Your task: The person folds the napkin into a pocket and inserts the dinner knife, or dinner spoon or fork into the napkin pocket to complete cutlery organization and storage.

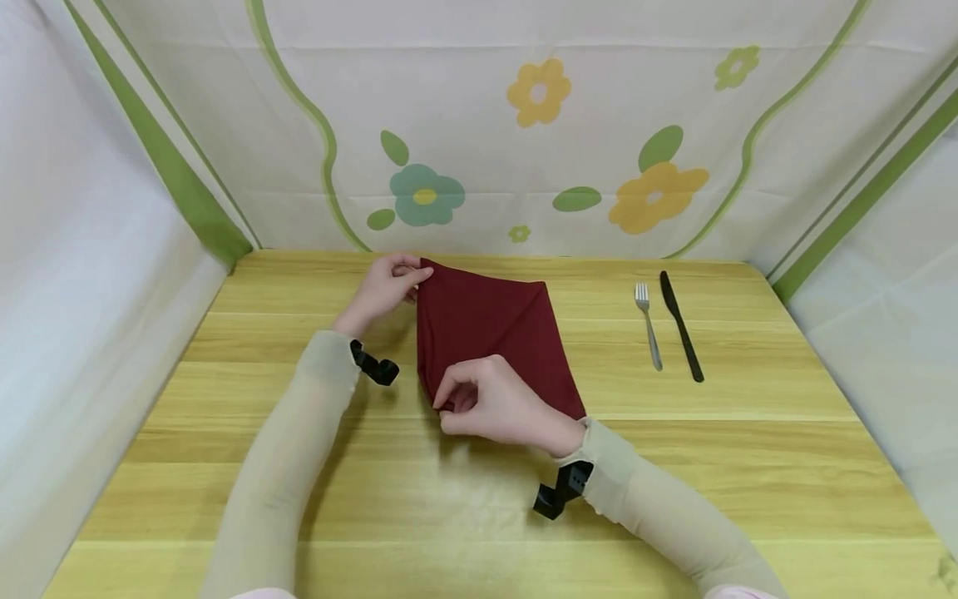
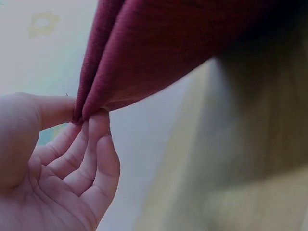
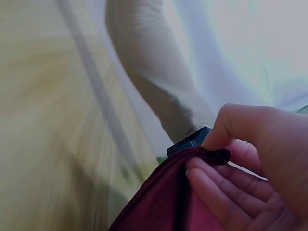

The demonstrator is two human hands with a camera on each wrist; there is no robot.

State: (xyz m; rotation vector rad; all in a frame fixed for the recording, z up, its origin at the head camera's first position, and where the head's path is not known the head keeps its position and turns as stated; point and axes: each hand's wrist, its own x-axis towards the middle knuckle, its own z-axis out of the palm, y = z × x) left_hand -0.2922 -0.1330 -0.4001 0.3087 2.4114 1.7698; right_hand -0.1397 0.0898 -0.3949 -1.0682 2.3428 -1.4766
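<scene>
A dark red cloth napkin (image 1: 486, 320), folded in layers, is stretched between both hands over the table. At its far left corner my left hand (image 1: 385, 287) pinches the fabric between thumb and fingertips. The left wrist view shows the doubled edge of the napkin (image 2: 144, 57) caught in that pinch. My right hand (image 1: 497, 399) pinches the near left corner, and in the right wrist view a rolled bit of the napkin (image 3: 163, 192) lies between thumb and fingers. A crease runs diagonally toward the far right corner. The right hand hides part of the near edge.
To the right on the wooden table (image 1: 374, 499) lie a silver fork (image 1: 648, 324) and, beside it, a black knife (image 1: 681, 326). A white curtain (image 1: 479, 133) with printed flowers hangs behind the table's far edge, with white fabric on both sides.
</scene>
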